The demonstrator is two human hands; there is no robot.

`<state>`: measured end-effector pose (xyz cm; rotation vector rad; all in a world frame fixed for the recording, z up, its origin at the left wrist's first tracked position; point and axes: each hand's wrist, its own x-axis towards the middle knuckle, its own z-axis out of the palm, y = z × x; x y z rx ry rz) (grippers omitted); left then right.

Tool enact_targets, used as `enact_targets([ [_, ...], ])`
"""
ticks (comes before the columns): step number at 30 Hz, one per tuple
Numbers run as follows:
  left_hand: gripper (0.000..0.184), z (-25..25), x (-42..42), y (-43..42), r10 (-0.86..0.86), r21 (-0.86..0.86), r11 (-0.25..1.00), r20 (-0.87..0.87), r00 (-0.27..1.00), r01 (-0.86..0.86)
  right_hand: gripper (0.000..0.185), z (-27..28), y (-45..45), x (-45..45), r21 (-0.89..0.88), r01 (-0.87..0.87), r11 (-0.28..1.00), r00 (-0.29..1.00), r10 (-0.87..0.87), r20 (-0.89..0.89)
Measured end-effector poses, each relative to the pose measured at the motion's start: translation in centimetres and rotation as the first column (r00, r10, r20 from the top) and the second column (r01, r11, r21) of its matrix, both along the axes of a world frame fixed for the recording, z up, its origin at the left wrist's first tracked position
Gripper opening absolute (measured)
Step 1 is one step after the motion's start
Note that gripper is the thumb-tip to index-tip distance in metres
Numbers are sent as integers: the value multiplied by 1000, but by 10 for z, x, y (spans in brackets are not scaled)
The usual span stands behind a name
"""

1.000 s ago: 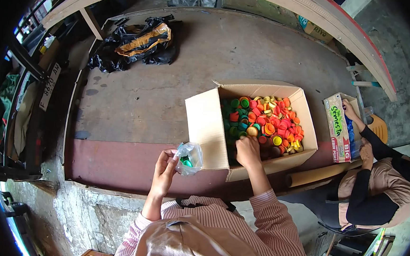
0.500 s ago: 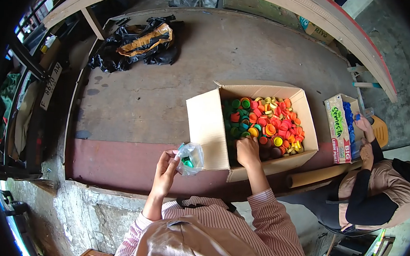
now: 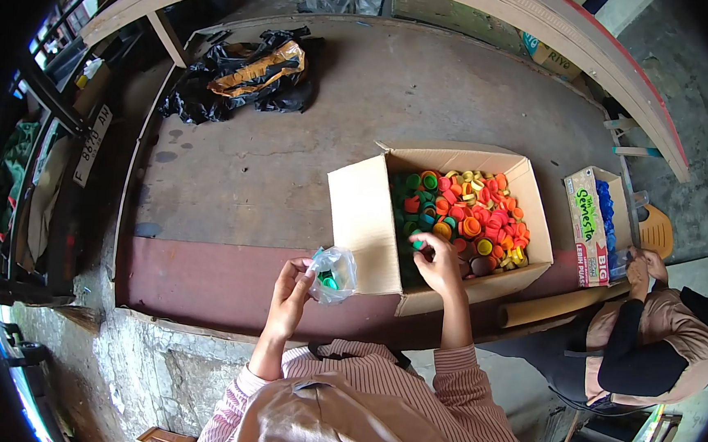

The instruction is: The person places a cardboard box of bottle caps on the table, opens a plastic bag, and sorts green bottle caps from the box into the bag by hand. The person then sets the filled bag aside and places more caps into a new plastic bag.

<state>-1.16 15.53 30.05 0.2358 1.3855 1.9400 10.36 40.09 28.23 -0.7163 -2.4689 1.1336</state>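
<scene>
My left hand pinches the rim of a clear plastic bag with a few green bottle caps inside. Over the near left part of an open cardboard box, my right hand has a green bottle cap between thumb and fingers. Loose bottle caps fill the box, green ones on the left, with red, orange and yellow ones toward the right. Some brown caps lie just right of my right hand. The bag is beside the box's left flap.
A crumpled black plastic bag lies at the table's far left. On the right, a co-worker sits with both hands by a printed carton holding blue pieces. A cardboard roll lies along the near edge. A wooden beam crosses the far side.
My right hand has risen out of the caps with a green bottle cap. My left hand still holds the bag in about the same place. The co-worker's hands have come together.
</scene>
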Motion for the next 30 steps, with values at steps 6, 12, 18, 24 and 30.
enact_targets([
  [6, 17, -2, 0, -1, -10, 3, 1000, 23, 1000, 10, 12, 18, -10, -6, -68, 274, 959, 950, -281, -136],
  [12, 17, -1, -2, -3, 2, -4, 1000, 12, 1000, -2, 31, 57, -57, -19, -583, -166, 796, 799, -238, -552],
  [18, 18, 0, -1, -3, 4, 6, 1000, 11, 1000, -4, 27, 67, -99, -37, 259, -406, 877, 883, 449, -136],
  [24, 18, -2, -2, -3, -1, 21, 1000, 1, 1000, 1, 28, 76, -58, -26, 147, -55, 988, 966, 90, -244],
  [30, 18, -3, -1, 1, -31, -11, 999, 19, 999, 31, 24, 25, -6, -12, 292, -41, 956, 938, -64, 340],
])
